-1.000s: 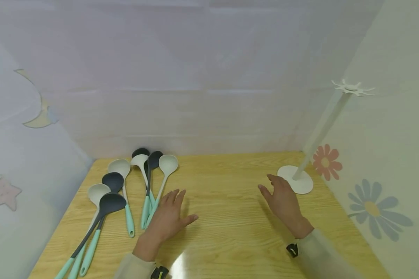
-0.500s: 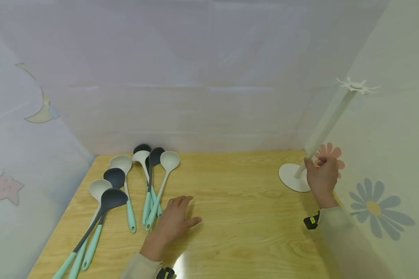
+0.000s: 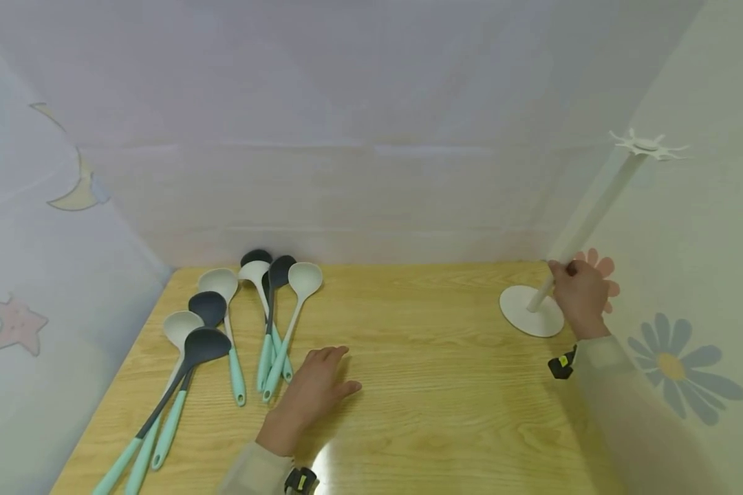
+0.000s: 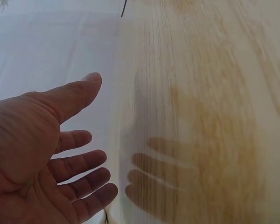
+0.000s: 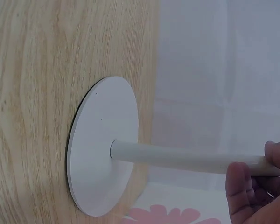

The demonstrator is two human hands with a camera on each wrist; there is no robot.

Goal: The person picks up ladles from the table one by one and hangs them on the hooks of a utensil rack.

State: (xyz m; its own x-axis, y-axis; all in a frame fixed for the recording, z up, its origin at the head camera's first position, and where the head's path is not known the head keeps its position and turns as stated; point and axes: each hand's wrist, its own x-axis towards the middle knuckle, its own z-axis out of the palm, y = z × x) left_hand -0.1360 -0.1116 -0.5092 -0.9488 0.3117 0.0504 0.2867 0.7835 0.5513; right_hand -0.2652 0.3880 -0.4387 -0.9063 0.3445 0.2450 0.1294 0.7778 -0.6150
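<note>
My right hand [image 3: 580,292] grips the pole [image 3: 600,199] of a white utensil stand low down, above its round base [image 3: 523,323]. In the right wrist view the thumb and fingertips [image 5: 238,175] curl round the pole [image 5: 177,157]. A hooked ring [image 3: 647,146] crowns the stand. My left hand [image 3: 312,388] hovers over the table with fingers spread and nothing held; its shadow falls on the wood in the left wrist view. It is nearest to the mint handle of a white ladle [image 3: 305,278]. Beside that lie a dark ladle [image 3: 281,271] and another white ladle [image 3: 255,270].
Several more white and dark ladles with mint handles lie at the left of the wooden table [image 3: 408,412], among them a dark ladle [image 3: 207,344] crossing others. A pale curtain [image 3: 359,192] closes off the back, and a flowered wall [image 3: 706,261] stands close on the right.
My right hand has moved right and away from me to the stand and taken hold of its pole. The left hand has shifted slightly right. The view has tilted a little; the ladles stay put.
</note>
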